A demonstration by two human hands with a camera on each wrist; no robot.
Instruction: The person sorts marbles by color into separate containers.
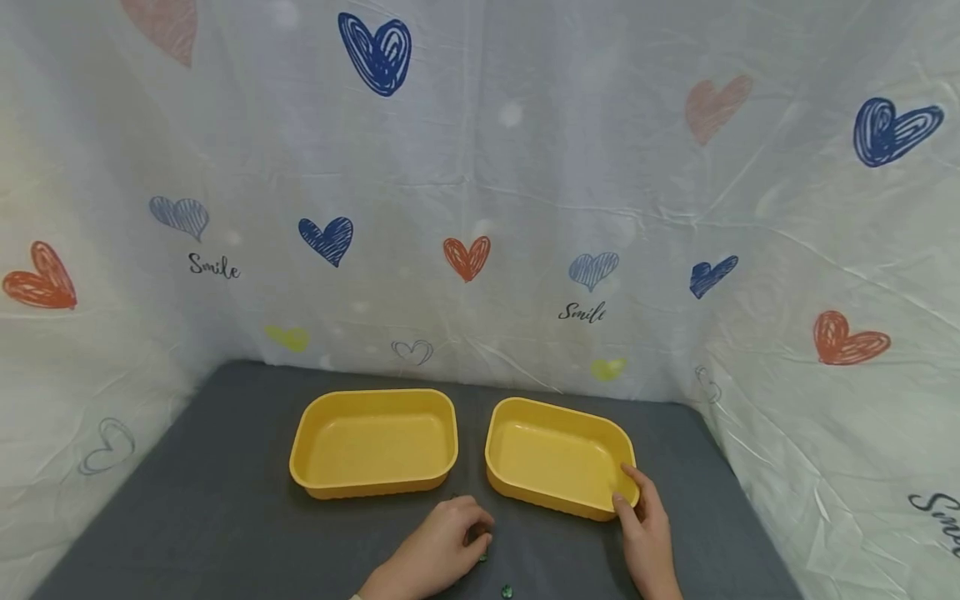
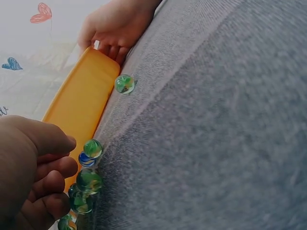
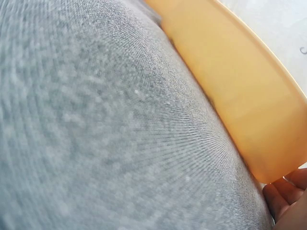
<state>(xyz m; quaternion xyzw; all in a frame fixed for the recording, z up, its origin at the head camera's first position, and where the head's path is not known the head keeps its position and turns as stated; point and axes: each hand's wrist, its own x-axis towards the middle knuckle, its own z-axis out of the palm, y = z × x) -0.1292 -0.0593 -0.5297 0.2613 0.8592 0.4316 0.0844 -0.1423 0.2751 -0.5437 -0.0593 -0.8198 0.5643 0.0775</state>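
Note:
My left hand (image 1: 435,546) is low over the dark cloth, between two yellow plastic trays, its fingers loosely bent. Beside its fingertips, several clear glass marbles (image 2: 89,181) with green and blue swirls lie in a cluster; I see none inside the hand. A lone green marble (image 2: 124,84) rests farther off, near the right tray. At the near right corner of the right yellow tray (image 1: 551,498), my right hand (image 1: 648,533) grips the rim and wall. The inside of that tray shows no marbles.
The left yellow tray (image 1: 375,490) sits apart from the right one, with a narrow gap of cloth between. Dark grey cloth (image 1: 225,500) covers the table. A white curtain (image 1: 465,192) printed with hearts hangs behind and at both sides.

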